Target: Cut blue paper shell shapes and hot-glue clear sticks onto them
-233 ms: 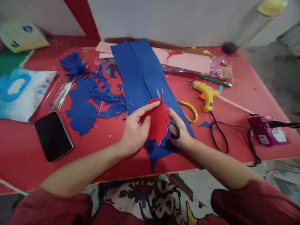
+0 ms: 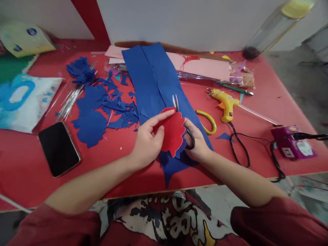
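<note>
1. While the left hand (image 2: pixel 148 143) pinches a red scalloped piece (image 2: pixel 173 133) between thumb and fingers, the right hand (image 2: pixel 198 145) grips the black-handled scissors (image 2: pixel 190 140); the blades point away from the person, their tips slightly parted; whether the right hand also steadies the piece, I cannot tell.
2. Behind the red piece, at its right edge, a blue layer (image 2: pixel 181 150) shows; both are held over the middle of the red surface (image 2: pixel 123 184), near its front edge.
3. The step in hand looks like trimming blue to the red outline; a next cut would call for a firm pinch on both layers, and a turn of the piece so that the blades meet each scallop.
4. To the left lie a dark phone (image 2: pixel 59 148), then blue cut shapes (image 2: pixel 89 126) and scraps (image 2: pixel 123 118); to the right, a yellow glue gun (image 2: pixel 227 102).
5. Beyond the hands stretches a long blue sheet (image 2: pixel 153 75); its far end overlaps pale pink strips (image 2: pixel 205 66) near the wall.
</note>
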{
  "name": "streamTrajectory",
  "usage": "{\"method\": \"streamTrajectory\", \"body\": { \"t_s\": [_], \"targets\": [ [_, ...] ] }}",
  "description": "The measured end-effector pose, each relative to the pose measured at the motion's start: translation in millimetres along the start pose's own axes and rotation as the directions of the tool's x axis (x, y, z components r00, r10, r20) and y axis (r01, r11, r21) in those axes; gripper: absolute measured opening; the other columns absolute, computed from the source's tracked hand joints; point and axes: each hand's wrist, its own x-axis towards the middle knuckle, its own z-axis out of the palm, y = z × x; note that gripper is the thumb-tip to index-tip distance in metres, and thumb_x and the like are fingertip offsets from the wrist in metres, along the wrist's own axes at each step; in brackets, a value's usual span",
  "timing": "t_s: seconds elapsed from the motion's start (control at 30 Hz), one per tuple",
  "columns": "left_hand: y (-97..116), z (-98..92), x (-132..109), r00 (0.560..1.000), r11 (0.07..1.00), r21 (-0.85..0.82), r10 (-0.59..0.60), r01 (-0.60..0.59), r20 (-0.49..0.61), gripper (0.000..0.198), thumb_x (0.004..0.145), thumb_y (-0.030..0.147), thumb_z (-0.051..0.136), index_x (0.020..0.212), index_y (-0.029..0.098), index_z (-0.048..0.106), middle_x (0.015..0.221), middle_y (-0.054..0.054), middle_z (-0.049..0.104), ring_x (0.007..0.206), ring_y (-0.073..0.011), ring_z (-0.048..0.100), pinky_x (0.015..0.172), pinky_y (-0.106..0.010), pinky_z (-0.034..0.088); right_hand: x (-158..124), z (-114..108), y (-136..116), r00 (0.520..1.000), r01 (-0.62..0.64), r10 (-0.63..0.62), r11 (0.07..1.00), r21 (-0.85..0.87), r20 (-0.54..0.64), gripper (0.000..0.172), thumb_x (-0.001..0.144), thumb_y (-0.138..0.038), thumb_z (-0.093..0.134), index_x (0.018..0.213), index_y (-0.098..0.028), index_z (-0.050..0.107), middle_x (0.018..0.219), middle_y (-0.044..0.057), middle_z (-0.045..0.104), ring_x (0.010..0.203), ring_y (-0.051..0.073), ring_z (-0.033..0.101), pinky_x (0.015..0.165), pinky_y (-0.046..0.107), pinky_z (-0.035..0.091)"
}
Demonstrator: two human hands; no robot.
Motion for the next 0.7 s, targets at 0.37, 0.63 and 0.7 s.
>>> {"method": "streamTrajectory", "body": {
  "t_s": [0.37, 0.63, 0.7],
  "targets": [
    [-5, -4.4, 4, 0.998, 0.989, 0.134, 0.062, -0.063, 0.013, 0.037, 0.081, 0.008, 0.043, 0.111, 0.018, 0.061, 0.121, -0.003, 0.063, 0.116, -0.0163, 0.055, 0.103, -0.034, 0.043, 16, -13, 0, 0.961, 0.100, -0.200, 0.894, -0.437, -0.189, 0.035, 0.074, -0.035, 0.061, 0.100, -0.025, 0.040, 0.075, -0.002, 0.057, 0.066, 0.015, 0.058, 0.057, 0.027, 0.045],
    [-10, -5.0, 8, 0.994, 0.964, 0.244, 0.104, -0.104, 0.012, 0.033, 0.081, 0.005, 0.041, 0.105, 0.017, 0.060, 0.112, -0.003, 0.066, 0.109, -0.0154, 0.059, 0.099, -0.033, 0.047, 13, -21, 6, 0.884, 0.297, -0.456, 0.380, -0.876, 0.102, 0.027, 0.078, -0.026, 0.048, 0.104, -0.019, 0.052, 0.103, 0.012, 0.064, 0.096, 0.027, 0.057, 0.082, 0.042, 0.045],
    [-14, -6.4, 11, 0.993, 0.954, 0.274, 0.122, -0.118, 0.004, 0.034, 0.081, 0.004, 0.041, 0.106, 0.017, 0.059, 0.112, -0.004, 0.066, 0.109, -0.0153, 0.059, 0.098, -0.033, 0.047, 15, -22, 5, 0.891, 0.253, -0.450, 0.383, -0.889, 0.060, 0.027, 0.077, -0.025, 0.050, 0.103, -0.019, 0.054, 0.100, 0.011, 0.065, 0.093, 0.027, 0.058, 0.079, 0.042, 0.046]
  ]
}}
